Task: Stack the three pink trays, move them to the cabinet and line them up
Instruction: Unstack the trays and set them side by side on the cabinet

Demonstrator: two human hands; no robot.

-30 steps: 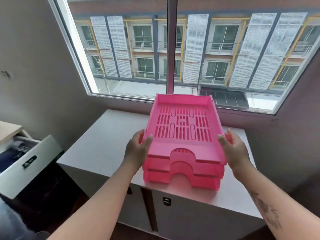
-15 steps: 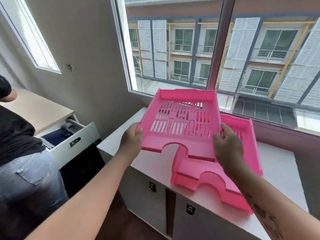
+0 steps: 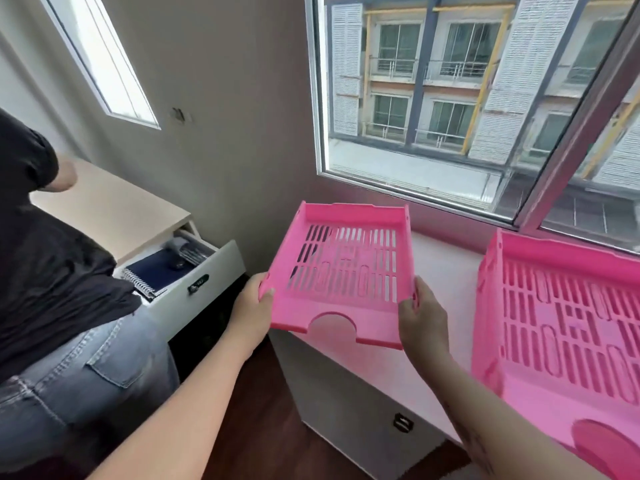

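Note:
I hold one pink slotted tray (image 3: 341, 271) in the air over the left end of the white cabinet (image 3: 446, 278). My left hand (image 3: 252, 311) grips its left front corner and my right hand (image 3: 420, 317) grips its right front corner. The tray is tilted slightly, notch toward me. The remaining pink trays (image 3: 568, 327) sit stacked on the cabinet top at the right, partly cut off by the frame edge.
A large window (image 3: 467, 98) runs behind the cabinet. At the left a person in jeans (image 3: 69, 341) stands by a desk with an open white drawer (image 3: 187, 275) holding notebooks. Dark floor lies between drawer and cabinet.
I lifted the top tray off the stack and carried it left; the view swung left, so the remaining stack now sits at the right edge.

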